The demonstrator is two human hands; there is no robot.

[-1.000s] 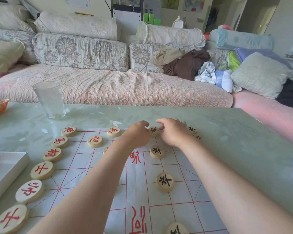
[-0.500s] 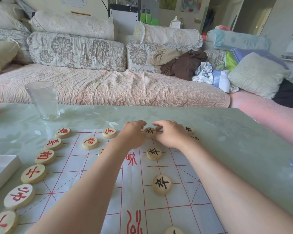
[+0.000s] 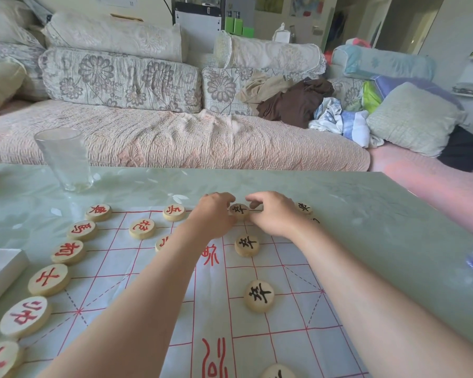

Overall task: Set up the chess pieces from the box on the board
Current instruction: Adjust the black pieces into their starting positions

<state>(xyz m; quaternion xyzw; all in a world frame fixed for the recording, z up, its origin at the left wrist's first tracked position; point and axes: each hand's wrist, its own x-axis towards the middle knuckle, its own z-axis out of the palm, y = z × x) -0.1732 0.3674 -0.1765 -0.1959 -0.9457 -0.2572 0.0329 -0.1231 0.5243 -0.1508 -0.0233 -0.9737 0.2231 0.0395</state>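
Flanking round wooden black-marked piece point(image 3: 239, 210): both hands point(image 3: 271, 214).

Two bare forearms, uncovered from the lower frame edge to the wrists, with no sleeve, watch or bracelet. Left hand point(image 3: 216, 214) and right hand point(image 3: 273, 214): no gloves or rings (fingertips small and partly hidden, so nails indistinct).

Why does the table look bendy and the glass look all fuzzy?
In the head view, the wide-angle lens bows the table edge and makes near pieces look bigger than far ones. The glass is smeared by motion blur. Soft daylight leaves pale shiny patches on the tabletop. The black-marked piece between the left hand and right hand stays fairly sharp.
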